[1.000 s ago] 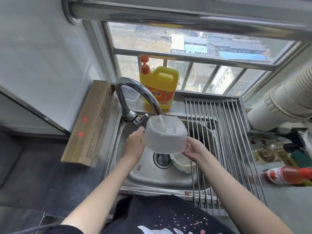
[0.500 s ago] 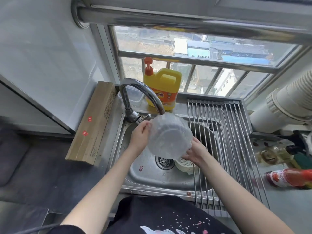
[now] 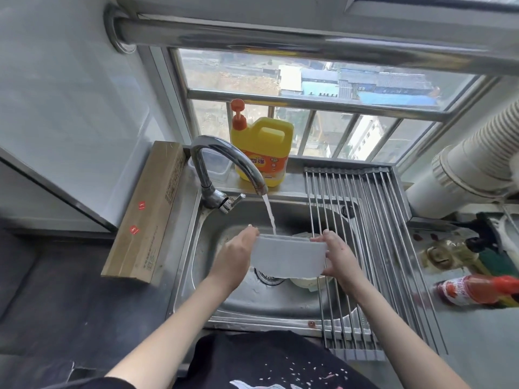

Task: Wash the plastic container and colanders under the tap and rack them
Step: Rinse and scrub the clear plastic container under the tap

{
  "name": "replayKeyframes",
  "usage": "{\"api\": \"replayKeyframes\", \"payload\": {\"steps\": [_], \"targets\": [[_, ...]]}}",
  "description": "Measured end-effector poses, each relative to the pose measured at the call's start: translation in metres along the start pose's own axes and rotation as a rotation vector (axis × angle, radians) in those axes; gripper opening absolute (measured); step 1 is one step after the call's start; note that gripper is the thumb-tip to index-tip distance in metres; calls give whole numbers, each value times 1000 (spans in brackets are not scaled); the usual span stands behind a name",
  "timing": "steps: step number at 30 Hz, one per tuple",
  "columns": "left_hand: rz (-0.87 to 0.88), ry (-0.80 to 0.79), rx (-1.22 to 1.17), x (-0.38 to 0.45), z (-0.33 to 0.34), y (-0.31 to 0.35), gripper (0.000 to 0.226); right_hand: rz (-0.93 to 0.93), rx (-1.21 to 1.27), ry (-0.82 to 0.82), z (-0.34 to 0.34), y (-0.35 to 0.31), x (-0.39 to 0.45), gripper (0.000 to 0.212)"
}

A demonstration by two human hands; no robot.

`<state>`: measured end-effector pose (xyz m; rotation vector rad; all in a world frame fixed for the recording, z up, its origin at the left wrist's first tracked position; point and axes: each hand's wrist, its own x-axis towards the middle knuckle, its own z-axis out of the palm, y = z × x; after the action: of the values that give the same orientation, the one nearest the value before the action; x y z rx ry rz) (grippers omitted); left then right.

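I hold a translucent white plastic container (image 3: 289, 258) over the steel sink (image 3: 247, 301), its open top up. Water from the curved tap (image 3: 224, 155) streams into it. My left hand (image 3: 238, 248) grips its left end and my right hand (image 3: 335, 255) grips its right end. A pale colander (image 3: 304, 283) lies in the basin below, mostly hidden by the container.
A roll-up steel rack (image 3: 362, 248) spans the sink's right half. On the ledge behind stand a yellow detergent jug (image 3: 262, 153) and a clear tub (image 3: 216, 164). A long cardboard box (image 3: 148, 211) lies left. Bottles, one red (image 3: 477, 289), sit at right.
The container was tilted up near the spout with its bottom towards me; it has come down lower and turned upright, and the water now falls into its open top.
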<state>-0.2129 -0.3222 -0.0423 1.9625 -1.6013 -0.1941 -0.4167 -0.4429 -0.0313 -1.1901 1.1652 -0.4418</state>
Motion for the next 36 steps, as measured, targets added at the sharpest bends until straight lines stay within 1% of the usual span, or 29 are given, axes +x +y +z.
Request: {"api": "replayKeyframes", "payload": {"steps": [2, 3, 5, 6, 8, 9, 11, 12, 13, 15, 17, 18, 19, 21, 22, 24, 25, 27, 29, 30, 32, 33, 36], "targets": [[14, 2, 22, -5, 0, -4, 28, -80, -95, 28, 2, -1, -5, 31], [27, -19, 40, -6, 1, -7, 29, -88, -131, 34, 4, 1, -5, 30], [3, -104, 53, -10, 2, -12, 33, -32, -178, 39, 10, 2, -8, 31], [-14, -121, 56, -13, 3, -14, 36, -14, -177, 32, 12, 2, -9, 31], [-18, -74, 67, -17, 8, -21, 41, -63, -138, -6, 12, -1, -9, 34], [0, -26, 71, -17, 7, -22, 41, -113, -123, -19, 12, -3, -10, 41], [102, 61, 84, -17, 4, -24, 35, -175, -138, 9, 11, -3, -11, 62], [146, 71, 101, -17, 3, -24, 34, -186, -154, 33, 11, -2, -12, 66], [138, 51, 99, -18, 1, -21, 32, -197, -165, 53, 11, -2, -12, 63], [-15, -46, 48, -16, -5, -8, 24, -199, -192, 99, 13, -1, -13, 56], [-246, -211, 5, -12, -9, 4, 16, -156, -225, 123, 11, -2, -11, 57], [-325, -255, -25, -9, -10, 5, 14, -112, -232, 118, 9, -2, -9, 54], [-394, -264, -85, -6, -10, 3, 14, -69, -219, 98, 7, -3, -7, 48], [-549, -265, -305, 0, -11, 0, 16, -14, -132, 54, 2, -4, -4, 38], [-629, -279, -444, 3, -11, -1, 18, 1, -93, 61, 1, -4, -3, 36], [-792, -375, -679, 9, -11, -1, 23, 47, -103, 112, -4, 1, 3, 32], [-854, -436, -743, 11, -12, 1, 24, 95, -132, 130, -5, 5, 7, 30], [-896, -517, -790, 17, -15, 5, 22, 226, -123, 131, -8, 13, 14, 25], [-912, -533, -840, 23, -15, 6, 22, 331, -73, 149, -10, 18, 18, 23], [-921, -542, -855, 25, -14, 6, 21, 356, -87, 158, -11, 19, 19, 20], [-919, -573, -845, 26, -13, 8, 16, 355, -152, 149, -12, 19, 17, 21], [-911, -596, -826, 26, -12, 8, 14, 323, -185, 139, -12, 20, 17, 20], [-928, -683, -791, 25, -12, 11, 15, 229, -293, 141, -16, 22, 16, 10]]}}
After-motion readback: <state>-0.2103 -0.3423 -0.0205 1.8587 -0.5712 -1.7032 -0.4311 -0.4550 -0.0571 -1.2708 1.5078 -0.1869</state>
